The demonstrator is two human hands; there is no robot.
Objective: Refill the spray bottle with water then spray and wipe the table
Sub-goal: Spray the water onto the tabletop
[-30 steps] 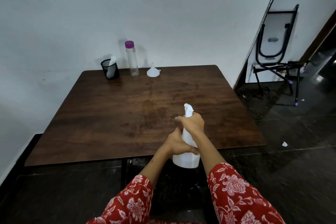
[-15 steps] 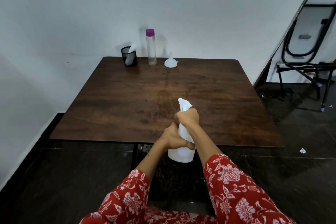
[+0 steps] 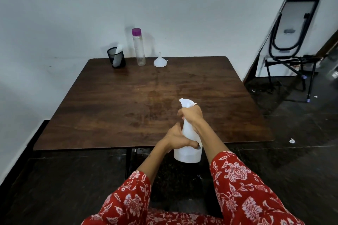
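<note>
head view: both hands cover much of the spray bottle.

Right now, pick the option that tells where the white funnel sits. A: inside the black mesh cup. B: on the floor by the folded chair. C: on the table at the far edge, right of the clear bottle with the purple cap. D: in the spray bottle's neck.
C: the white funnel stands wide end down on the table, just right of the clear bottle.
</note>
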